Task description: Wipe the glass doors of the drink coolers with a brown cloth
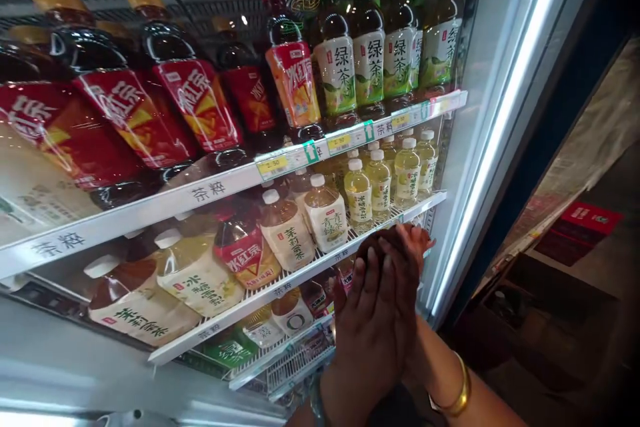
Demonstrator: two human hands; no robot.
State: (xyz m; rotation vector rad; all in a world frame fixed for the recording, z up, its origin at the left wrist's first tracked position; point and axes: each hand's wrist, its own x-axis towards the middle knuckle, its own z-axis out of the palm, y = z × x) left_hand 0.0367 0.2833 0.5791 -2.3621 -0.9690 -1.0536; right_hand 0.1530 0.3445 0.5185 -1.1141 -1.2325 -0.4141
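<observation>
My left hand [370,323] is raised in front of the drinks cooler, its fingers stretched out and lying against my right hand. My right hand [411,280] is behind it, palm side toward the left, with a gold bangle [463,387] on the wrist. Some right fingertips show apart, lit orange; the rest of that hand is dark or covered. Between the two palms I see no object. Nearest to the hands is the front edge of the middle shelf [327,261], with small pale-yellow drink bottles [359,197] standing behind it. Neither hand grips a bottle.
The upper shelf [210,190] carries red-labelled iced tea bottles [197,107] and green tea bottles [336,67]. Large cream-labelled bottles [200,283] line the middle shelf. A bright light strip [505,113] runs along the cooler's right side, and a red box [580,230] lies beyond it.
</observation>
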